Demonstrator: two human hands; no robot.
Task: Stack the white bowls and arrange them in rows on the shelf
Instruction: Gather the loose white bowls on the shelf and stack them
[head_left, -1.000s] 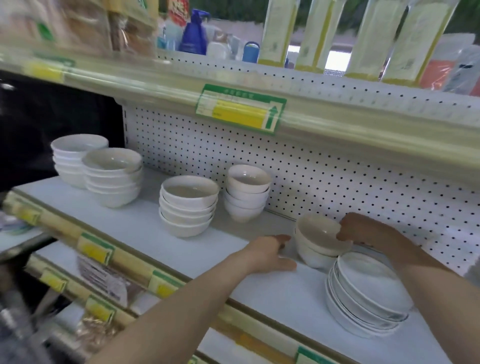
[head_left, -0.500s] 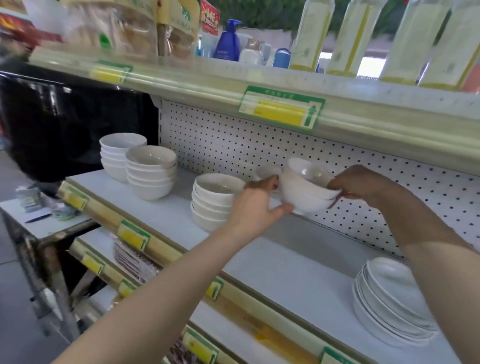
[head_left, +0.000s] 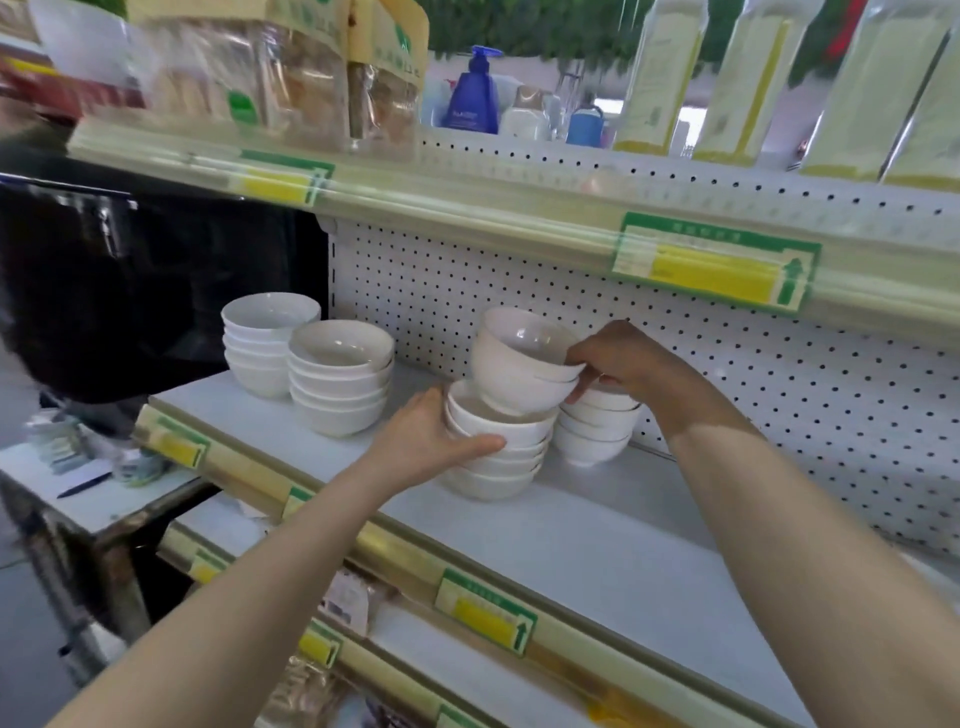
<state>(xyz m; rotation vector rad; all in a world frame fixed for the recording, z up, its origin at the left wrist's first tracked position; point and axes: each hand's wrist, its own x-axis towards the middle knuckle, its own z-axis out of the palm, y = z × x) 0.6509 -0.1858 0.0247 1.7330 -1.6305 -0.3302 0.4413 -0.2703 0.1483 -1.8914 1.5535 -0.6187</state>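
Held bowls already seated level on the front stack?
No: the held bowls hang tilted in the right hand, not nested level in the stack the left hand grips.

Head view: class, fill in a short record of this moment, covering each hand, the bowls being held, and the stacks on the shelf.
Right hand: grips held bowls by the rim
Held bowls: tilted, over middle stack
Left hand: holds middle stack's side
Rear stack: behind middle stack
Left stacks: two, untouched
Shelf: white

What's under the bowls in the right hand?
The front stack, gripped by the left hand. The held bowls in the right hand tilt into its top bowl; any contact is hidden.
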